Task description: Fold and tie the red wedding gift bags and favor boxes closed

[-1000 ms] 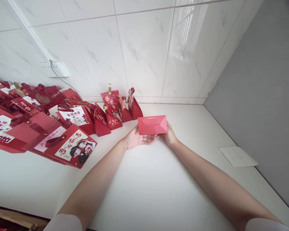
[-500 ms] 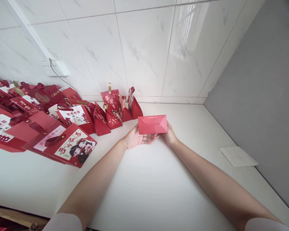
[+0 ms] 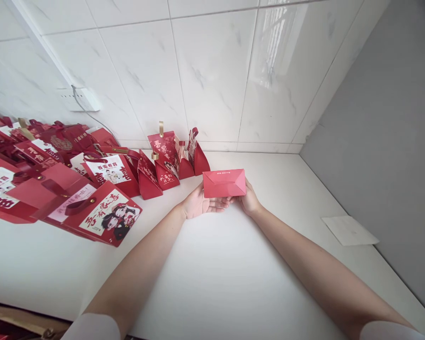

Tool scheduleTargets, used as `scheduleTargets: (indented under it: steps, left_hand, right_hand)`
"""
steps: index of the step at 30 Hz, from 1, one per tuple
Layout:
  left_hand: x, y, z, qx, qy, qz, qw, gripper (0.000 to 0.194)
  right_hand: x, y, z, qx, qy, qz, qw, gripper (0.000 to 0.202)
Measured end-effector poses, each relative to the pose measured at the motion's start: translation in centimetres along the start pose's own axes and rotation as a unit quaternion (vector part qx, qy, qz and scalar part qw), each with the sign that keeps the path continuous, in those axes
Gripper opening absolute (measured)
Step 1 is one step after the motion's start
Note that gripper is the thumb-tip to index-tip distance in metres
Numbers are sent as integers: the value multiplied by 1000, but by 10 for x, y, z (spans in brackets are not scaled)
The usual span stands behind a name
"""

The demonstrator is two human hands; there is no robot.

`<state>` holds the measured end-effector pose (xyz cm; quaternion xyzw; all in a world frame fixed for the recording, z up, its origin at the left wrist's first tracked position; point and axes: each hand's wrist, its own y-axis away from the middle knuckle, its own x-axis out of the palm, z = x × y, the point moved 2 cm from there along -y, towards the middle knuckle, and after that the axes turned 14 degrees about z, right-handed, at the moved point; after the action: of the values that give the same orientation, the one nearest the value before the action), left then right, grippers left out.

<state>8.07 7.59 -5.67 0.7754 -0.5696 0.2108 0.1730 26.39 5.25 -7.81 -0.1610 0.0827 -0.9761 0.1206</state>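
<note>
A red paper gift box (image 3: 224, 183) is held up between my two hands, its folded bottom panel facing me and a line of small print near its upper edge. My left hand (image 3: 201, 203) supports the left side, palm turned up, with fingers reaching under the box and the thumb along its edge. On the other side my right hand (image 3: 250, 198) grips the right edge, its fingers partly hidden behind and below. The far side of the box is out of sight.
Small red gift boxes (image 3: 167, 177) with loop handles stand by the tiled wall (image 3: 212, 80). Larger red gift bags (image 3: 109, 215) crowd the left. A white sheet (image 3: 350, 230) lies at the right, beside a grey panel (image 3: 382, 141). A cable runs from the wall socket (image 3: 80, 99).
Almost nothing differs. Both hands and the gift box keep the same place and pose; the view has shifted very slightly.
</note>
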Motion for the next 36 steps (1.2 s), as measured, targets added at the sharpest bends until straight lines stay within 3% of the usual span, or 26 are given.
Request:
scheduleTargets:
  steps: [36]
  left_hand:
    - [0,-1,1,-8,-14,-14,1000,90]
  right_hand:
    - [0,-1,0,9,-1,-4,1000,40]
